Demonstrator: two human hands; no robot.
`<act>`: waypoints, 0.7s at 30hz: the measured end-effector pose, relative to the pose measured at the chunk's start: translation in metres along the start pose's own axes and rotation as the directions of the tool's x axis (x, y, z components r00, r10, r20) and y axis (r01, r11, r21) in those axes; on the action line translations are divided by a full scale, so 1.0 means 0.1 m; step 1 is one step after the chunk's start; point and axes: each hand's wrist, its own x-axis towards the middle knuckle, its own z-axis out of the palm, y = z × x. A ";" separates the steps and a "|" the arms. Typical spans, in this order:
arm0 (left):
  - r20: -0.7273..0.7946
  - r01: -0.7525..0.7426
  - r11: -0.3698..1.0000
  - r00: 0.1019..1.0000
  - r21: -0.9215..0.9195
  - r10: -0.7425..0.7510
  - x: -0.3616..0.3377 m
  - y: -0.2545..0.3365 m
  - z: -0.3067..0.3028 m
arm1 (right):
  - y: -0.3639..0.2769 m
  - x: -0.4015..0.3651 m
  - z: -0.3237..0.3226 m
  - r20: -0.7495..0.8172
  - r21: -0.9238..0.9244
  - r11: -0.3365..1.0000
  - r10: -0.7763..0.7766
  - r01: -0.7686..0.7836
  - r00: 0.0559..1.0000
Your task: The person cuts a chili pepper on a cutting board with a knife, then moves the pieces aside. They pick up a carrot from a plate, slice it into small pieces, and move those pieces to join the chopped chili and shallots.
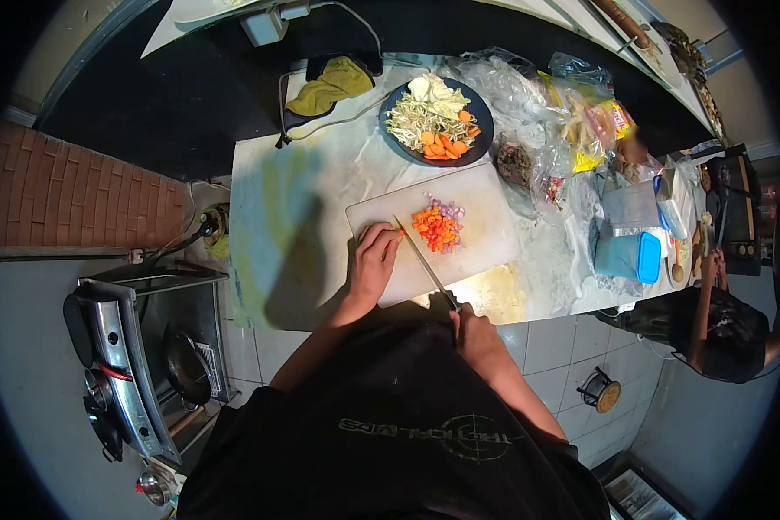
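My right hand is wrapped round the dark handle of a kitchen knife, whose blade lies slanted over the white cutting board. Beside the blade, the bent fingers of my left hand press down on the board. A small red-orange vegetable piece shows at their tips, mostly hidden. Just right of the blade sits a pile of diced orange-red vegetable, with chopped purple shallot along its upper edge.
Behind the board stands a dark plate with cabbage, bean sprouts and sliced carrots. Plastic bags and a blue-lidded container are on the right. A gas stove is at lower left. Another person works at far right.
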 end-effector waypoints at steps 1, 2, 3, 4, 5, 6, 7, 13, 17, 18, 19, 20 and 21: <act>0.000 -0.001 1.000 1.000 -0.002 0.001 0.00 0.00 0.01 | 0.01 0.04 0.03 -0.002 -0.001 1.000 0.001 -0.001 1.000; -0.001 0.019 1.000 1.000 -0.022 -0.020 -0.01 -0.01 0.02 | 0.01 0.08 0.07 -0.029 -0.003 1.000 -0.017 0.017 0.999; -0.001 0.040 0.998 0.999 -0.040 -0.040 -0.02 -0.01 0.02 | -0.01 0.11 0.10 -0.055 -0.003 0.999 -0.035 0.035 0.998; 0.001 0.036 0.999 0.999 -0.038 -0.036 -0.03 -0.01 0.02 | -0.04 0.12 0.12 -0.057 0.001 0.999 -0.035 0.035 0.998; 0.008 0.033 0.999 0.999 -0.034 -0.033 -0.03 0.00 0.01 | -0.09 0.13 0.13 -0.085 -0.001 1.000 -0.009 0.009 0.996; 0.013 0.028 0.999 1.000 -0.028 -0.027 -0.02 0.00 0.00 | -0.13 0.15 0.14 -0.114 -0.002 1.000 0.015 -0.015 0.993; 0.010 0.021 0.999 1.000 -0.024 -0.021 -0.01 0.01 -0.01 | -0.11 0.15 0.15 -0.119 0.000 1.000 0.009 -0.009 0.993; -0.006 0.072 0.997 0.997 -0.012 -0.072 -0.02 -0.01 0.02 | 0.23 0.03 0.12 -0.149 -0.084 0.989 -0.134 0.123 0.980; -0.018 0.039 0.999 0.999 -0.022 -0.039 -0.03 0.02 0.02 | 0.30 -0.01 0.16 -0.195 -0.045 0.995 -0.091 0.083 0.977; -0.033 -0.001 1.000 0.999 -0.003 0.001 -0.03 0.03 0.00 | 0.29 -0.01 0.16 -0.215 -0.036 0.994 -0.107 0.102 0.971; -0.034 -0.001 1.000 0.999 0.002 0.001 -0.03 0.05 -0.01 | 0.28 -0.01 0.16 -0.214 -0.034 0.994 -0.110 0.105 0.971; -0.033 -0.001 1.000 0.999 0.004 0.001 -0.04 0.06 -0.02 | 0.26 -0.03 0.14 -0.189 0.013 0.993 -0.113 0.118 0.975; -0.031 -0.001 1.000 1.000 0.004 0.001 -0.04 0.07 -0.03 | 0.25 -0.04 0.13 -0.165 0.059 0.990 -0.116 0.127 0.979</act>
